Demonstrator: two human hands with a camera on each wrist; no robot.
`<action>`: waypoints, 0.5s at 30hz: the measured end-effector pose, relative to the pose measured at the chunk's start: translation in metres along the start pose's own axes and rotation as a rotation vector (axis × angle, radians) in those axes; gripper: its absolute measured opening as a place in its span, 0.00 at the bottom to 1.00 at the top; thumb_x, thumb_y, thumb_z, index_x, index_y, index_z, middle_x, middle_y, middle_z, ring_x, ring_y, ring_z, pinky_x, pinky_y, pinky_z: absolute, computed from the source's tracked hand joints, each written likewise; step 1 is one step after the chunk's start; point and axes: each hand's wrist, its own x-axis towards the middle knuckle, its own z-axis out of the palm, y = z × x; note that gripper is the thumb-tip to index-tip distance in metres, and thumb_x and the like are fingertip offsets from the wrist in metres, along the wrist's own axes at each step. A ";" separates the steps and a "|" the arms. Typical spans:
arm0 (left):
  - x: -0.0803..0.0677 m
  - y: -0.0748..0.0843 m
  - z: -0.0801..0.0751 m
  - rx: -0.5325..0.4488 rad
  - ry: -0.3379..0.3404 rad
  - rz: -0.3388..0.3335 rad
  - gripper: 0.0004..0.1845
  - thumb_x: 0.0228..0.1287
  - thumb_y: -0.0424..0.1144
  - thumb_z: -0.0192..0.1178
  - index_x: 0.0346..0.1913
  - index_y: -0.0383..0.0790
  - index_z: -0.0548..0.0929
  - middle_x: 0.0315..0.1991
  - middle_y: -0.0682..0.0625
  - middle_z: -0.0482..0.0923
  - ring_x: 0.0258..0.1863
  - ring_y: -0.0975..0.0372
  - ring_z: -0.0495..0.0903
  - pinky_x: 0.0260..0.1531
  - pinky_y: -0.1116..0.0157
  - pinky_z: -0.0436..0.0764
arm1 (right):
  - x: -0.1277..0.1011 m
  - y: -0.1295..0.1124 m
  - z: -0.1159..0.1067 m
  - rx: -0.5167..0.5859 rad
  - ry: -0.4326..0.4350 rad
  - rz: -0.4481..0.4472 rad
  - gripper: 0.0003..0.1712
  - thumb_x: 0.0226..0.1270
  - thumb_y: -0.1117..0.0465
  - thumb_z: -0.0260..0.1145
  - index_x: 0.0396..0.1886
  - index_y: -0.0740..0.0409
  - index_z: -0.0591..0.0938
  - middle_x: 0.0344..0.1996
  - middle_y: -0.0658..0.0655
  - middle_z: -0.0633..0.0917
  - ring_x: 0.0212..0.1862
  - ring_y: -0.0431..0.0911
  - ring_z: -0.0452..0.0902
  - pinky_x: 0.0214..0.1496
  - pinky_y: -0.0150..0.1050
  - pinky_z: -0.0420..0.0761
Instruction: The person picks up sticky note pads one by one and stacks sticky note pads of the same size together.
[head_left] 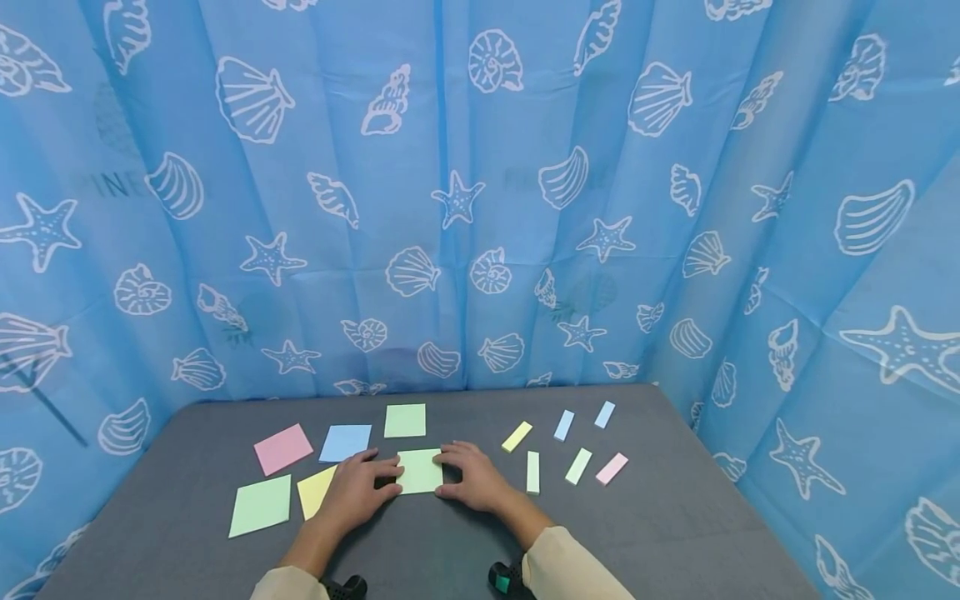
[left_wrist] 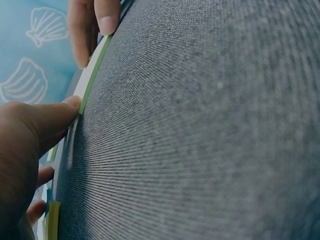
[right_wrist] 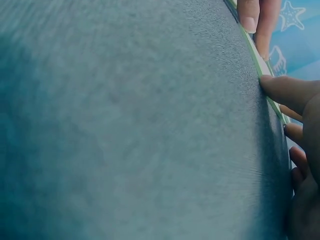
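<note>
A light green sticky note pad (head_left: 420, 472) lies flat on the grey table between both hands. My left hand (head_left: 358, 490) holds its left edge, thumb at the near corner and fingers farther up. On the opposite edge, my right hand (head_left: 476, 479) grips with its thumb low and fingers near the far corner. Seen from the left wrist, the pad (left_wrist: 92, 77) shows as a thin green-edged strip at the left thumb's tip. The right wrist view has the right thumb against the pad's (right_wrist: 259, 57) near side. Another green pad (head_left: 405, 421) lies just behind.
Left of the hands lie pink (head_left: 282, 450), blue (head_left: 345, 443), yellow (head_left: 315, 490) and larger green (head_left: 260, 506) pads. Several narrow note strips lie to the right, among them a yellow strip (head_left: 517, 437) and a pink strip (head_left: 612, 469). A blue shell-print curtain (head_left: 465, 317) hangs behind the table.
</note>
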 end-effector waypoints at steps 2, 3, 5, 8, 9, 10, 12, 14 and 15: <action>0.000 0.000 0.000 0.007 -0.005 0.001 0.16 0.57 0.47 0.70 0.49 0.51 0.89 0.54 0.56 0.81 0.65 0.46 0.68 0.61 0.41 0.59 | 0.000 0.000 0.000 0.005 0.000 -0.001 0.27 0.59 0.53 0.72 0.58 0.57 0.81 0.62 0.59 0.77 0.68 0.56 0.64 0.64 0.56 0.64; 0.000 -0.001 0.000 0.010 -0.008 0.001 0.16 0.57 0.47 0.70 0.49 0.51 0.89 0.54 0.56 0.81 0.65 0.46 0.68 0.61 0.40 0.59 | -0.001 -0.001 -0.001 0.009 -0.001 0.000 0.27 0.59 0.54 0.72 0.58 0.57 0.81 0.62 0.59 0.77 0.68 0.56 0.64 0.65 0.55 0.64; 0.001 -0.001 -0.001 0.016 -0.016 0.006 0.16 0.57 0.48 0.70 0.49 0.51 0.89 0.54 0.56 0.81 0.64 0.46 0.68 0.61 0.40 0.59 | -0.001 -0.002 -0.002 0.012 -0.007 0.007 0.27 0.60 0.54 0.72 0.58 0.57 0.81 0.62 0.58 0.77 0.68 0.55 0.63 0.65 0.53 0.64; 0.002 -0.001 -0.003 0.025 -0.020 0.013 0.16 0.56 0.48 0.70 0.49 0.52 0.88 0.54 0.57 0.82 0.64 0.47 0.68 0.60 0.40 0.60 | -0.002 -0.003 -0.003 0.016 -0.019 0.012 0.27 0.61 0.54 0.71 0.59 0.57 0.81 0.62 0.58 0.77 0.69 0.55 0.63 0.66 0.52 0.64; 0.002 -0.001 -0.004 0.025 -0.021 0.014 0.16 0.56 0.48 0.70 0.49 0.52 0.88 0.54 0.57 0.82 0.64 0.47 0.69 0.60 0.40 0.60 | -0.002 -0.003 -0.003 0.019 -0.023 0.012 0.26 0.61 0.54 0.71 0.59 0.57 0.81 0.62 0.58 0.76 0.69 0.55 0.62 0.66 0.52 0.63; 0.002 -0.001 -0.005 0.026 -0.020 0.018 0.16 0.56 0.48 0.71 0.49 0.52 0.88 0.53 0.57 0.82 0.63 0.47 0.69 0.60 0.40 0.60 | -0.003 -0.004 -0.004 0.019 -0.028 0.011 0.26 0.61 0.54 0.71 0.59 0.57 0.81 0.63 0.58 0.76 0.69 0.55 0.62 0.66 0.52 0.63; 0.003 -0.002 -0.006 0.026 -0.021 0.028 0.16 0.55 0.47 0.71 0.48 0.52 0.89 0.53 0.57 0.82 0.62 0.47 0.70 0.59 0.40 0.61 | -0.003 -0.004 -0.004 0.026 -0.033 0.015 0.26 0.62 0.54 0.71 0.59 0.57 0.81 0.63 0.58 0.76 0.69 0.54 0.61 0.67 0.51 0.63; 0.005 -0.003 -0.007 0.019 -0.023 0.041 0.16 0.54 0.47 0.72 0.47 0.52 0.89 0.52 0.57 0.83 0.61 0.47 0.71 0.59 0.40 0.62 | -0.003 -0.005 -0.005 0.025 -0.035 0.018 0.26 0.62 0.54 0.71 0.59 0.57 0.81 0.63 0.58 0.76 0.69 0.54 0.61 0.67 0.51 0.62; 0.007 -0.003 -0.007 0.012 -0.027 0.045 0.15 0.54 0.47 0.72 0.46 0.52 0.89 0.51 0.57 0.83 0.60 0.48 0.72 0.59 0.40 0.62 | -0.004 -0.004 -0.005 0.026 -0.036 0.021 0.26 0.62 0.54 0.71 0.59 0.57 0.81 0.63 0.58 0.76 0.69 0.54 0.61 0.67 0.51 0.62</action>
